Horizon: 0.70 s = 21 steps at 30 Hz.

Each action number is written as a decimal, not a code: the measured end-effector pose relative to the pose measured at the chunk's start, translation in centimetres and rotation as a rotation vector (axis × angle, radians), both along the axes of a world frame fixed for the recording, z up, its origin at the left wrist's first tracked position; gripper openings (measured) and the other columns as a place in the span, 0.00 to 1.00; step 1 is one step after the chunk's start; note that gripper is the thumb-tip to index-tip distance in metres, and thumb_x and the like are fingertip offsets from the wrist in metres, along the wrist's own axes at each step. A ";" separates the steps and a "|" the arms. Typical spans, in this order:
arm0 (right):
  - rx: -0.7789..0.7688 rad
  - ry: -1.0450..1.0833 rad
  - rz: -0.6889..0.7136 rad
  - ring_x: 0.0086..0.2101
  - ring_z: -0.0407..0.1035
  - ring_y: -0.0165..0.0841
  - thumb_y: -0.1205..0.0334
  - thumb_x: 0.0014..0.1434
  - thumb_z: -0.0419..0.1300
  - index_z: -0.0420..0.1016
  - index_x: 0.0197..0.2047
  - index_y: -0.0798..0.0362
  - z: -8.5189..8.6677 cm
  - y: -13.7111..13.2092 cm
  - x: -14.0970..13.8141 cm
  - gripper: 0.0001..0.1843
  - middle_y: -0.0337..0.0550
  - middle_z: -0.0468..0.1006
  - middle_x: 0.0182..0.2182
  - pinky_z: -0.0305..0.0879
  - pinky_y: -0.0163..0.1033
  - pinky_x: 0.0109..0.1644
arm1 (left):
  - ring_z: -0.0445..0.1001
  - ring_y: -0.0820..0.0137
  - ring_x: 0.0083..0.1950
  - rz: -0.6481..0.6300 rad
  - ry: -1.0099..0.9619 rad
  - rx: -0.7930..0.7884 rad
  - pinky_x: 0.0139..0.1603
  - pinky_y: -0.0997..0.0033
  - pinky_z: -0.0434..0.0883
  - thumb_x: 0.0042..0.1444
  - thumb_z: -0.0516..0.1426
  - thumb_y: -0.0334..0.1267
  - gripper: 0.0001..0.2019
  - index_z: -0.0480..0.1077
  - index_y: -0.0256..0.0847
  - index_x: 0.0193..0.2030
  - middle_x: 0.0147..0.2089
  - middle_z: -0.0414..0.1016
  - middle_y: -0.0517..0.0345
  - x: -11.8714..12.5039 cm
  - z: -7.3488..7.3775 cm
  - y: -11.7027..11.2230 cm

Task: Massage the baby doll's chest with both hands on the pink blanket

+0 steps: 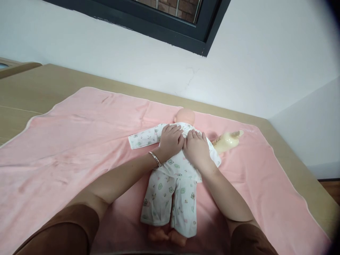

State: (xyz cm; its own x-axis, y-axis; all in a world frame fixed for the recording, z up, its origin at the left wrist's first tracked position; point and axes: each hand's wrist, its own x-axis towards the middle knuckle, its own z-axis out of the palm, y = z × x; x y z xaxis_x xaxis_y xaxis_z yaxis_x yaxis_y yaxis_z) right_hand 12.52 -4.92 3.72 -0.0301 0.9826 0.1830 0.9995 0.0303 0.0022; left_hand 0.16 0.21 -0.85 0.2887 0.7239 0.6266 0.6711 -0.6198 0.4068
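I have both palms turned down on the baby doll [180, 173], which lies across the middle of the pink blanket [87, 141], head at the far end and bare feet [177, 238] at the near end. The left hand [172, 139], with a bracelet [155, 159] at its wrist, rests on the chest of the doll's white printed shirt [176, 164], fingers side by side. The right hand [196, 145] lies just beside it, fingers slightly spread; I can't tell whether the thumbs touch. Neither hand pinches anything that I can see. One sleeve stretches out left; the trousers [159, 198] carry a similar print. Near the doll's right side from here, a cream-coloured bottle [228, 142] lies tipped over; its brown markings are too small for me to read. The blanket covers a wooden table [53, 83] against a white wall [148, 67], below a dark window frame [170, 35].
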 end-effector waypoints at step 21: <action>0.012 -0.014 0.002 0.65 0.61 0.54 0.61 0.72 0.42 0.62 0.68 0.74 -0.6 0.4 -0.4 0.30 0.70 0.67 0.65 0.44 0.58 0.72 | 0.76 0.56 0.58 0.083 -0.006 0.016 0.70 0.46 0.59 0.59 0.55 0.37 0.11 0.80 0.43 0.40 0.53 0.82 0.50 0.0 0.2 -0.3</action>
State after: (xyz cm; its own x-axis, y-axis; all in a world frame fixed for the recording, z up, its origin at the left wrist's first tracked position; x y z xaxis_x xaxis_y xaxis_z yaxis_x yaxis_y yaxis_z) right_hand 12.09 -4.56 3.08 -0.0346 0.9803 0.1946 0.9993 0.0319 0.0170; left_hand 0.20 -0.08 -0.70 0.2241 0.7352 0.6397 0.7179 -0.5684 0.4018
